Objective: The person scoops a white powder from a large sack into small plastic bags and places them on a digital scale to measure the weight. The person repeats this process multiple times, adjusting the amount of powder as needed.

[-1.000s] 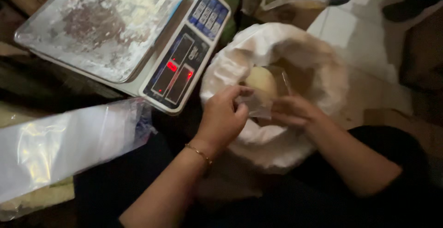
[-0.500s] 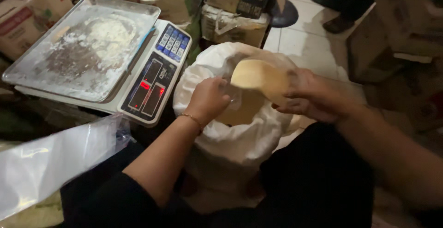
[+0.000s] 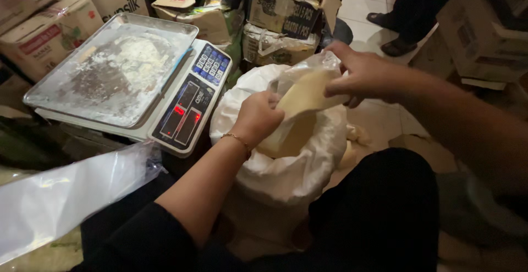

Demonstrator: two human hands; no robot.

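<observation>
Both grips pinch our bag [image 3: 302,93]: left hand [image 3: 257,119] low, right hand [image 3: 366,74] at its mouth (keeping powder in) over the sack [image 3: 286,167], beside the scale [image 3: 190,110].

The room is dim, lit mostly from above the middle of the scene, with the edges falling into shadow. The floor [image 3: 379,13] is pale tile with dark grout lines, seen at the top right and beside the sack. Cardboard boxes [image 3: 55,19] are stacked along the top left, some printed in red. More boxes [image 3: 280,24], torn open and stuffed with plastic, stand at the top centre. Another stack of plain boxes [image 3: 484,35] rises at the right edge. A person's dark-trousered legs and sandalled feet [image 3: 399,44] stand on the tile at the top right. No wall or window shows.
</observation>
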